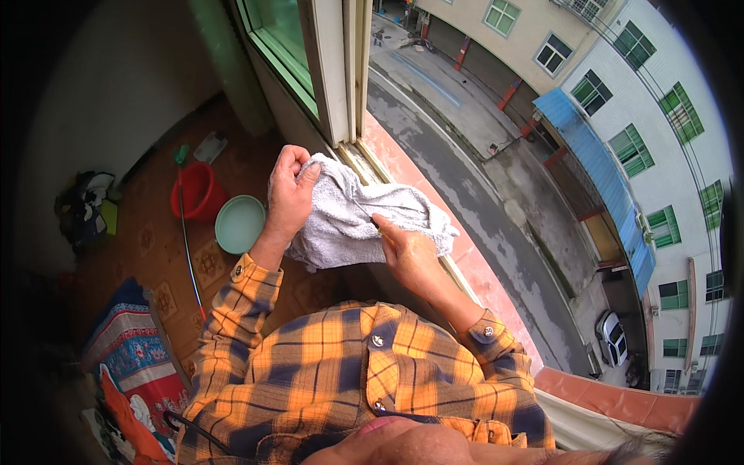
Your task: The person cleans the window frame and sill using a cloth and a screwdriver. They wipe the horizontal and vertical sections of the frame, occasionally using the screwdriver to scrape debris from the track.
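A white terry towel (349, 232) lies bunched over the window's sill track (375, 165), its left part hanging on the room side. My left hand (290, 189) pinches the towel's upper left edge between thumb and fingers. In my right hand (410, 253) is a thin tool with a slim metal shaft (363, 208), perhaps a screwdriver. Its shaft points up and left against the towel's folds. The fingers cover most of its handle, and whether the tip presses into the cloth is hard to tell.
The window frame (328, 70) rises beyond the towel. Outside are a tiled ledge (488, 273) and a street far below. On the floor stand a red bucket (200, 192), a pale green basin (240, 225) of cloudy liquid and a long-handled pole (186, 244). Patterned fabric (136, 349) lies lower left.
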Tool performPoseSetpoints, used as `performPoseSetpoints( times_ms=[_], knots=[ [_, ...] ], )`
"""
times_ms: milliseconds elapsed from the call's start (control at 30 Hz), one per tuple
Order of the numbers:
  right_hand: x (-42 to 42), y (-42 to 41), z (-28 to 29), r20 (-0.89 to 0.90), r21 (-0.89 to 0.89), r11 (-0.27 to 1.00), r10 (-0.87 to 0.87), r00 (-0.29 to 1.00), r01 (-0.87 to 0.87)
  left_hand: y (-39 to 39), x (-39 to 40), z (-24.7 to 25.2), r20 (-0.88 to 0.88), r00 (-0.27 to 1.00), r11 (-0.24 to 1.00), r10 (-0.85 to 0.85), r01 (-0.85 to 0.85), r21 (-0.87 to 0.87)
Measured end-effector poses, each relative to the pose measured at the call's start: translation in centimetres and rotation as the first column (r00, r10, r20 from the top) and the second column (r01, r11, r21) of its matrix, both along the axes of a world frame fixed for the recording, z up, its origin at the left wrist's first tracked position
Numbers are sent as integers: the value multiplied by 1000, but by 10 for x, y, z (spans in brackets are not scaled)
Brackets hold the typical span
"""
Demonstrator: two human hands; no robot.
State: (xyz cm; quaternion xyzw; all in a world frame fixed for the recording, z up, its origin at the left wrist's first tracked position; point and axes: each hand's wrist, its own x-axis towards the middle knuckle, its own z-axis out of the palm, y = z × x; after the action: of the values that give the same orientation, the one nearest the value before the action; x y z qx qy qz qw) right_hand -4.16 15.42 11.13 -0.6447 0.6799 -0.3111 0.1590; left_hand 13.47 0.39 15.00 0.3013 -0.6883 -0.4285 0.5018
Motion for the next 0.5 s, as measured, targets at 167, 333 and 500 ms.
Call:
performPoseSetpoints(
  times_ms=[167, 333, 500],
  knots=[
    [-4, -4, -8, 59, -50, 997, -57, 997, 60, 2, 0, 4, 26, 998, 997, 64, -62, -46],
    [-6, -3, -8, 46, 62, 994, -97, 994, 94, 15, 0, 14, -53, 995, 996, -89, 90, 20],
    [-14, -57, -21, 367, -153, 977, -82, 926, 147, 42, -14, -4, 71, 958, 960, -278, 277, 31]
  ],
)
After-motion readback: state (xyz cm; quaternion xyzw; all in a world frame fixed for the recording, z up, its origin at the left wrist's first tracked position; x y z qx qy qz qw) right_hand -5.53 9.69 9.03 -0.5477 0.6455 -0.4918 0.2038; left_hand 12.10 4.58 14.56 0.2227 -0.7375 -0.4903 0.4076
